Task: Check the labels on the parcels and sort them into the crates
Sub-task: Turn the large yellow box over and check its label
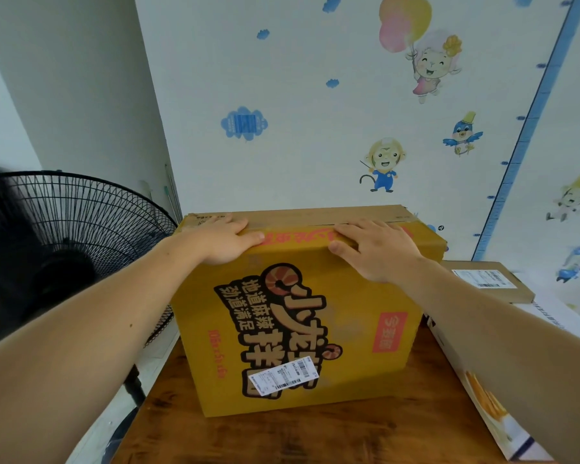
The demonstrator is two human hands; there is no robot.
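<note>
A dark wooden worktop (315,437) stands against a wall (282,61) papered with cartoon animals, clouds and a blue ruler strip (529,122). A black fan (81,229) stands off its left edge. The yellow printed parcel (298,313) stands upright at the far edge, its white label (283,376) facing the person. The left hand (225,241) and the right hand (375,249) rest on its top front edge, fingers laid flat, thumbs on the front face. A white box (482,396) lies along the right edge, a brown labelled parcel (489,279) at the far right corner.

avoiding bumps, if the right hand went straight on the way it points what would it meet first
The right hand rests on top of the yellow box, fingers aimed away and left. It would probably slide across that top to the wall behind; depth is unclear.
</note>
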